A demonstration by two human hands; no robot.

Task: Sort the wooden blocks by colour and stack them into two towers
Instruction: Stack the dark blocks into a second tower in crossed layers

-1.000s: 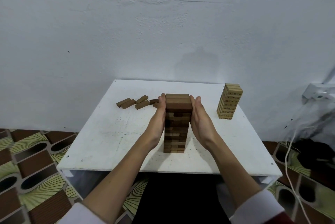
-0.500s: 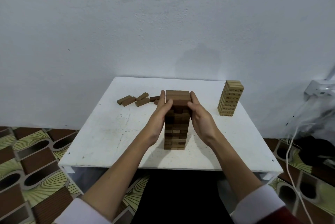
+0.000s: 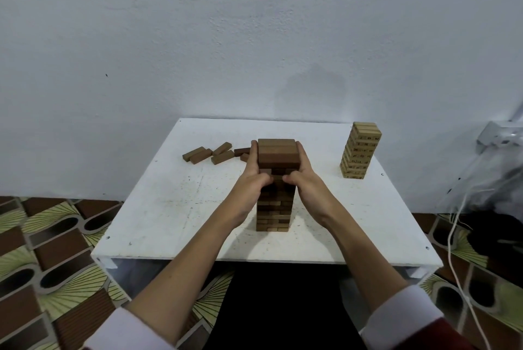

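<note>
fingers (image 3: 254,157) of both hands clamp the dark tower (image 3: 276,188) top; loose dark blocks (image 3: 210,154) left of it, light tower (image 3: 359,150) right.

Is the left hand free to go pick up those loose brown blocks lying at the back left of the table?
Probably yes, once it lets go. The left hand is holding the dark tower, but the loose blocks lie just beyond it on bare table, with nothing between.
</note>
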